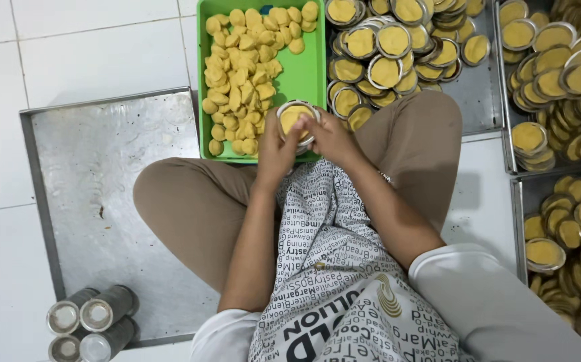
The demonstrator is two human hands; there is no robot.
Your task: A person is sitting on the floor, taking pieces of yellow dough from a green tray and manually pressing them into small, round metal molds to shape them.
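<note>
White tile floor; left hand [276, 151] and right hand [334, 137] grip dough-filled tin [296, 121] (over green tray [307, 74]).

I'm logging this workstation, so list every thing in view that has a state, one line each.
Round tin: held in both hands, dough inside.
Left hand: fingers closed on the tin.
Right hand: fingers closed on the tin.
Green tray: partly full of dough pieces.
Filled tins: piled on a metal tray.
Flat metal tray: bare.
Stacked tins: lying on their sides.

Head camera, looking straight down, close over lap
</note>
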